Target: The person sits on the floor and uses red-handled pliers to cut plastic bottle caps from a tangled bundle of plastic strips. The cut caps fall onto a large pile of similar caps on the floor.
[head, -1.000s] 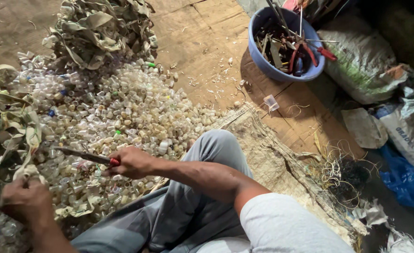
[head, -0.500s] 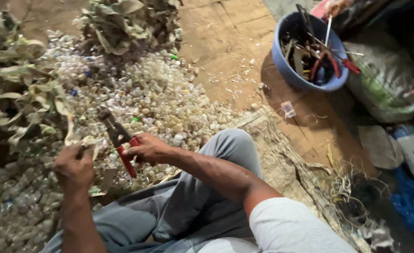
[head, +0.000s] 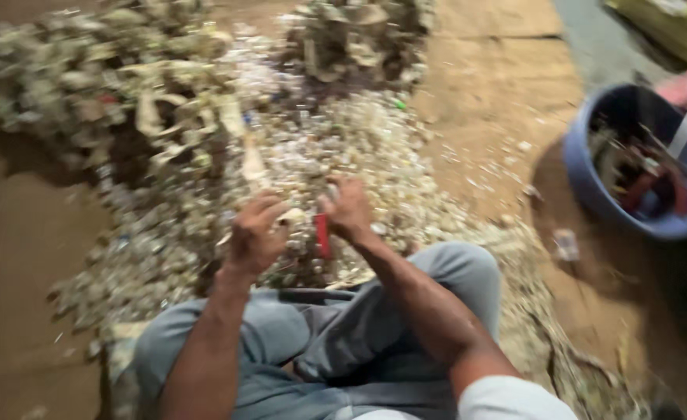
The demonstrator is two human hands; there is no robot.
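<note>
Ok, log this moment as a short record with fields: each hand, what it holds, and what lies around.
left hand: grips a pale strip, blurred
right hand: closed on a red-handled tool
under hands: heap of small pale fragments
far left: pile of crumpled pale scraps
right: blue tub holding tools
ground: brown floor

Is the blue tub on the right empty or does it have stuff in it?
Not empty: the blue tub holds a jumble of red-handled tools; blur hides details.

Person wears grey-blue trousers, creased at the knees, and a white short sleeve (right arm); forearms bare.
</note>
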